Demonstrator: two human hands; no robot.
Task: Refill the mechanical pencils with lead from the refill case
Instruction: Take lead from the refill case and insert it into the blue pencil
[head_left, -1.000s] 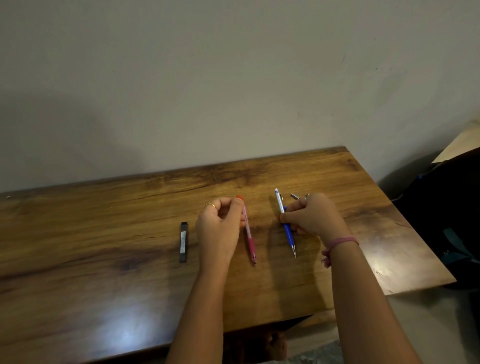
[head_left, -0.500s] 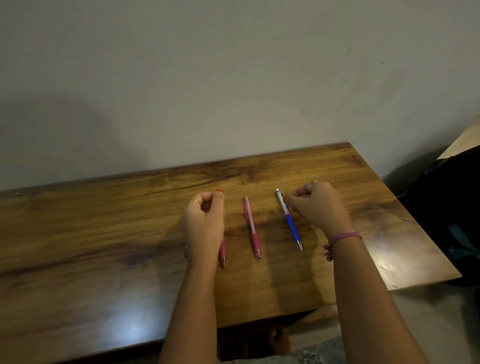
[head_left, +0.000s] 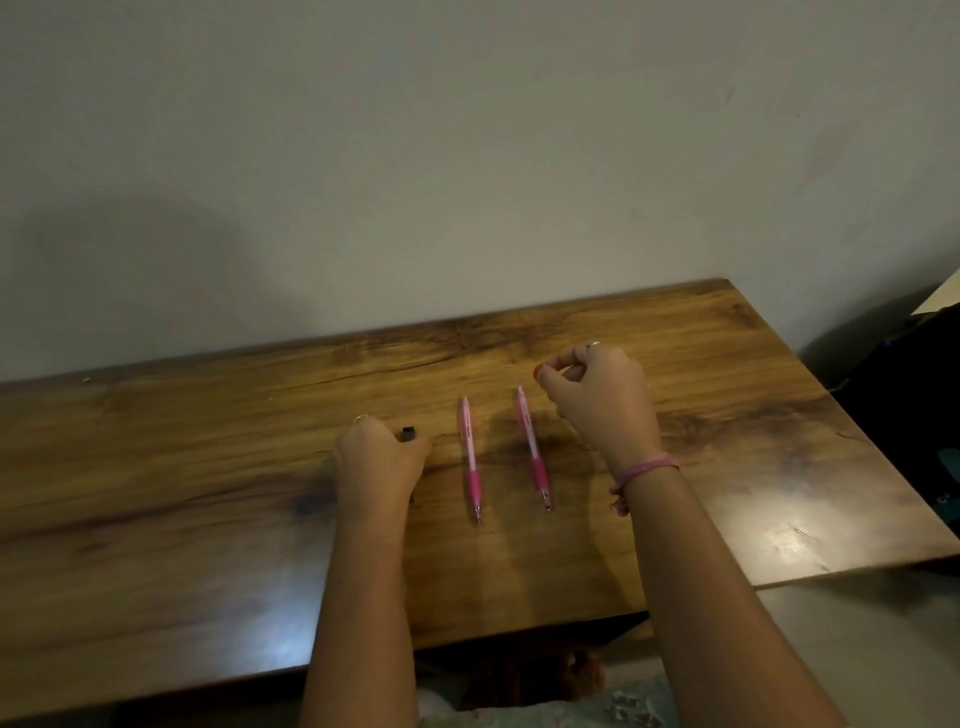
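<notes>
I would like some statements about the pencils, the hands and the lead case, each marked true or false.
1. Two pink pencils, the left pink pencil and the right pink pencil, lie on the table. True.
2. The left hand grips a black case. True.
3. The pencils lie crossed. False: they lie side by side, apart.
4. The right hand is flat on the table. False: its fingers are curled.

Wooden table (head_left: 727, 415); two pink pencils (head_left: 470, 457)
</notes>
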